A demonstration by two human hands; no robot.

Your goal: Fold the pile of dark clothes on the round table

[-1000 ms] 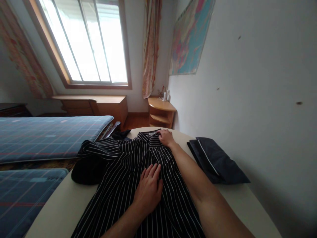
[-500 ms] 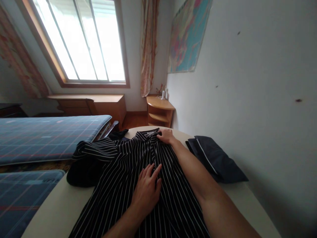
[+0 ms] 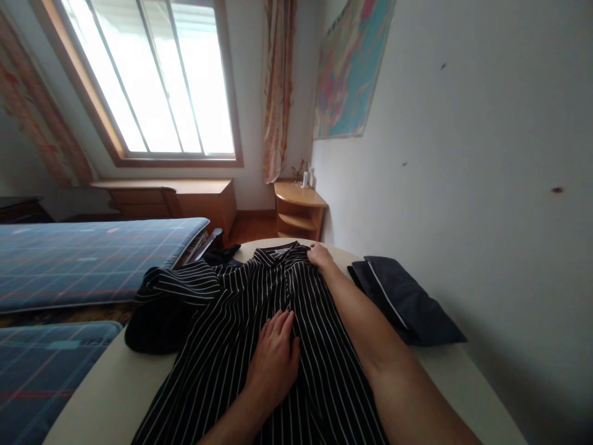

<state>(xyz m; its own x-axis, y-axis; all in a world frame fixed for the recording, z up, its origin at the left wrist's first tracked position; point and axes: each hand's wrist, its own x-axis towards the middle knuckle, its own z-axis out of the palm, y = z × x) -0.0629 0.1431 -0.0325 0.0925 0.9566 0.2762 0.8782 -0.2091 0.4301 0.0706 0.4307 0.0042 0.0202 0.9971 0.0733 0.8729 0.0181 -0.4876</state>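
Note:
A black shirt with white stripes (image 3: 241, 346) lies spread on the pale table (image 3: 109, 386), its collar at the far side. One sleeve sticks out to the left, over a black item of cloth or a cap that I cannot make out (image 3: 155, 324). My left hand (image 3: 275, 352) rests flat on the middle of the shirt, fingers stretched out. With my right arm reaching along the shirt's right side, my right hand (image 3: 319, 254) is closed on the fabric at the shoulder right of the collar; its fingertips are partly hidden.
A folded dark garment with a white stripe (image 3: 403, 300) lies at the table's right. Blue checked mattresses (image 3: 102, 259) stand close on the left. A white wall (image 3: 486, 216) runs along the right. Beyond the table are a corner shelf (image 3: 301, 194) and a wooden desk (image 3: 204, 185).
My right hand has moved a little right, from beside the collar to the shoulder. My left hand stays on the shirt, its fingers drawn slightly closer together.

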